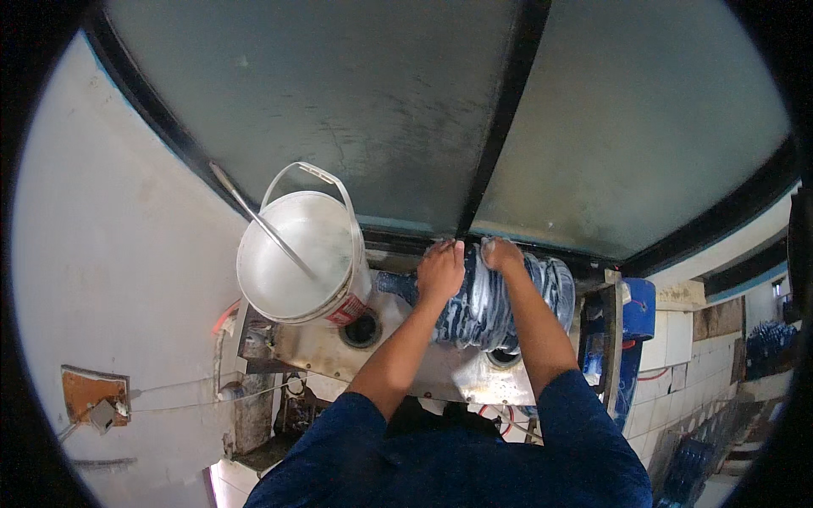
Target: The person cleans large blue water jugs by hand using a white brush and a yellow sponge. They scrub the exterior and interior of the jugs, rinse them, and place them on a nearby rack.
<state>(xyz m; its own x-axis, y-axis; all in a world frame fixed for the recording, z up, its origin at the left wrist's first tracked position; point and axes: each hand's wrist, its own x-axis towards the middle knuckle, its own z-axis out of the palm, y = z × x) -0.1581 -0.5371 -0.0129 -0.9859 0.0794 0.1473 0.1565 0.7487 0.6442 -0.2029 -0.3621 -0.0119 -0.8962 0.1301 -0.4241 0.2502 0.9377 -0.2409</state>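
Observation:
A large blue ribbed water jug point(546, 292), streaked with white suds, lies on its side on a metal stand, its neck pointing left. My left hand point(441, 271) is closed over the jug's far upper side, near its shoulder. Close beside it, my right hand point(503, 254) is also closed, with white suds at its fingers. Between the hands a white band point(479, 292) runs around the jug; whether it is foam or cloth I cannot tell. What the fingers hold is hidden.
Left of the jug stands a white bucket point(246, 269) of cloudy liquid with a metal rod point(264, 223) leaning in it. The metal stand point(406, 377) has round dark holes. Frosted window panes point(339, 110) rise behind it. A blue container point(639, 309) is at the right.

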